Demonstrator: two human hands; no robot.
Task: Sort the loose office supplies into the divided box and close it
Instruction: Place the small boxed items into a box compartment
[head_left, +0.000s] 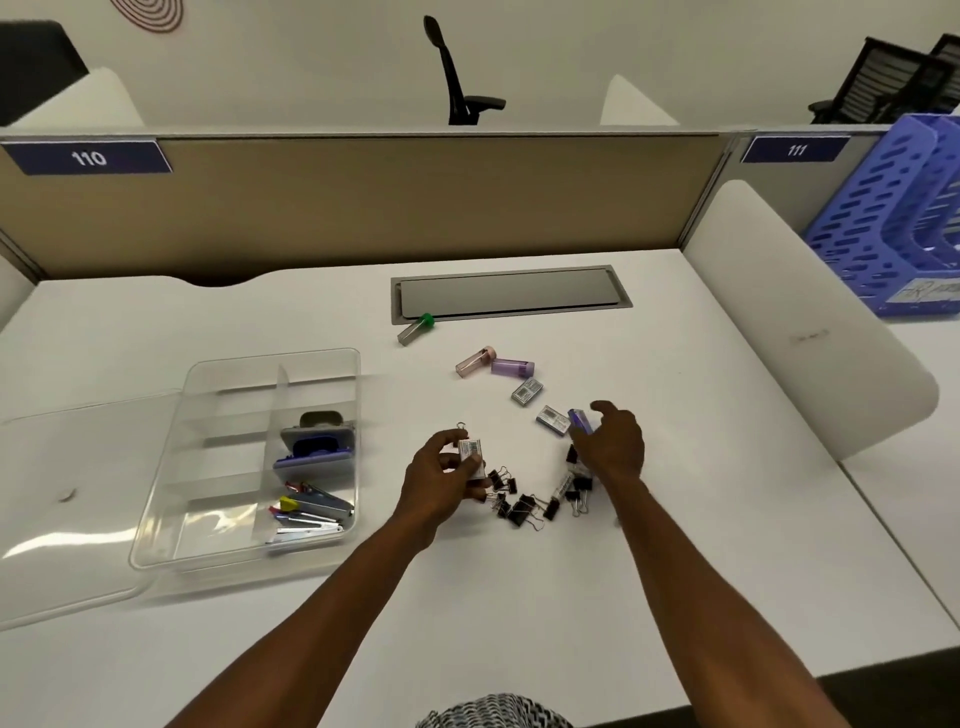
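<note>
Left hand (451, 475): lower centre of the frame, fingers curled round a small white box (471, 453) of staples, held just above the desk.
Right hand (609, 441): right of centre, fingers curled, pinching a small purple case (581, 420) at the fingertips.
Box (166, 462): clear, divided, at the left of the frame, lying open on the desk; its clear lid (67, 499) is spread flat to the left of it.
Box contents: a purple and grey stapler (317, 447) in a right-hand compartment, and below it, in the nearest right compartment, a mix of small metal and coloured tools (309, 512). The left compartments look bare.
Clips (524, 501): a heap of black binder clips on the desk between the two hands, a marker-like pen (560, 493) lying among them.
Staple boxes: one grey box (527, 391) above the hands, another (551, 420) just beside the right hand's fingertips.
Cases: a pink one (474, 361) and a purple one (512, 368) touching end to end, upper centre; a grey one with a green cap (415, 328) farther up, at the edge of the grey desk hatch (511, 293).
Desk (519, 597): white, backed by a tan partition (363, 197) with labels 110 and 111.
Upper right: a blue file rack (883, 228).
</note>
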